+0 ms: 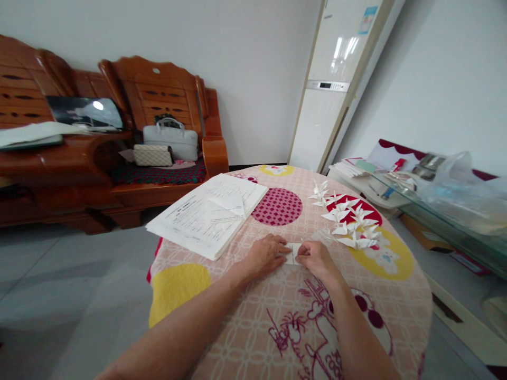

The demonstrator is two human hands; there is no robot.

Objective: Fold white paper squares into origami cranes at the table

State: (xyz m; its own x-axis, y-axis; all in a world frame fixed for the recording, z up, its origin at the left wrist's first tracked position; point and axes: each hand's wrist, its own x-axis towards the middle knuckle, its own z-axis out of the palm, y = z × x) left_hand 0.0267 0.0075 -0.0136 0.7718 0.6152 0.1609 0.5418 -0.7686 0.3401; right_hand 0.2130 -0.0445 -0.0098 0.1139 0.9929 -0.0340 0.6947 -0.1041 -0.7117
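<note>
A small white piece of paper [293,253] lies on the patterned pink cloth of the round table [253,322], between my two hands. My left hand [266,255] rests on the cloth with its fingertips pressed on the paper's left edge. My right hand [314,256] has its fingers curled and pinches the paper's right edge. Much of the paper is hidden under my fingers. Several folded white paper cranes [348,219] lie in a loose row just beyond my right hand.
An open stack of printed pages [208,214] lies at the table's far left. Behind stands a wooden bench [119,153] with a grey bag [171,140] and a purse. A white standing air conditioner [332,84] fills the corner. A cluttered glass-topped table [435,206] is at right.
</note>
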